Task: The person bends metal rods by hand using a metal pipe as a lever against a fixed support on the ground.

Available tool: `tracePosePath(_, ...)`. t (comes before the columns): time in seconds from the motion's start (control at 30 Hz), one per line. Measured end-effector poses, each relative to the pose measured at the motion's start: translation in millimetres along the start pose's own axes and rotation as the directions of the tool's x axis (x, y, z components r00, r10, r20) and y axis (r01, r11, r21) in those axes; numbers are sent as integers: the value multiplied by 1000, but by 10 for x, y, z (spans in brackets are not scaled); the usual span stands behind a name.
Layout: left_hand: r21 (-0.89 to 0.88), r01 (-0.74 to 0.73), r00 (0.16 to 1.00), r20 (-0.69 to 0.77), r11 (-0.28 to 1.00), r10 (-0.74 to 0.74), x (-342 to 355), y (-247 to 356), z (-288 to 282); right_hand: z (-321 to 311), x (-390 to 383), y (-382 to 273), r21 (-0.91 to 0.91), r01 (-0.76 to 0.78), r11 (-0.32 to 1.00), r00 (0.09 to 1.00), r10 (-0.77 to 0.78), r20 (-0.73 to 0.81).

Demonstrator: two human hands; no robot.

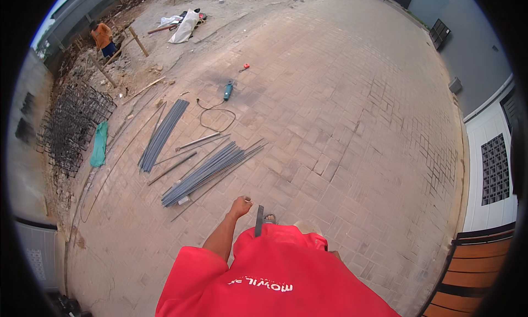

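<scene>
My left hand (241,206) is out at the lower centre with its fingers closed around a small pale thing that I cannot make out. Just right of it, a dark flat strip (259,220) rises upright from behind my red shirt (275,270), near my sandalled foot (269,218). My right hand is hidden by my body; only a sliver of arm shows at the shirt's right side. Ahead lie two bundles of grey steel rods (201,174) (162,135), loose bars, a metal pipe (197,141), a teal power tool (228,91) with a looped cord and a small red object (246,66).
Paving (341,152) runs between a grey wall with gates at the right and rough dirt at the left. A person in orange (103,37) stands among wooden stakes. Wire cages (71,130), a green sheet (99,145) and white sacks (184,28) lie along the dirt.
</scene>
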State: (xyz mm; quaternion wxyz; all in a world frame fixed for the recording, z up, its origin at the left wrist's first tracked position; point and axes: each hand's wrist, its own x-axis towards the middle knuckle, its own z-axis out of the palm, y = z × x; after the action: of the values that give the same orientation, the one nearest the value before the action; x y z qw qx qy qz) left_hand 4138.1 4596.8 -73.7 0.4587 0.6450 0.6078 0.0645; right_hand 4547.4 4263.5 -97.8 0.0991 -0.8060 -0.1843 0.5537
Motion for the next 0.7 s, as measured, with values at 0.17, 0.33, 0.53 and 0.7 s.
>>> tracePosePath(0.17,-197,-354,931,-166,914,325,1918,2208,-927,-707,733,-824,83,-133,988,989,127,69)
tracePosePath(0.33,-208,-151,974,-199,966,109,3633,2522,-875,-1836,2225,-2203,101,-121,988,991,113,76)
tracePosePath(0.53,187,525,796,238,830,-557,4083,1695,-501,-3773,4103,-5428,21,185,982,976,-181,-121)
tracePosePath(0.7,-132,704,707,221,697,-672,4486,1899,-647,-5043,5144,-9070,-72,623,779,734,-614,-290)
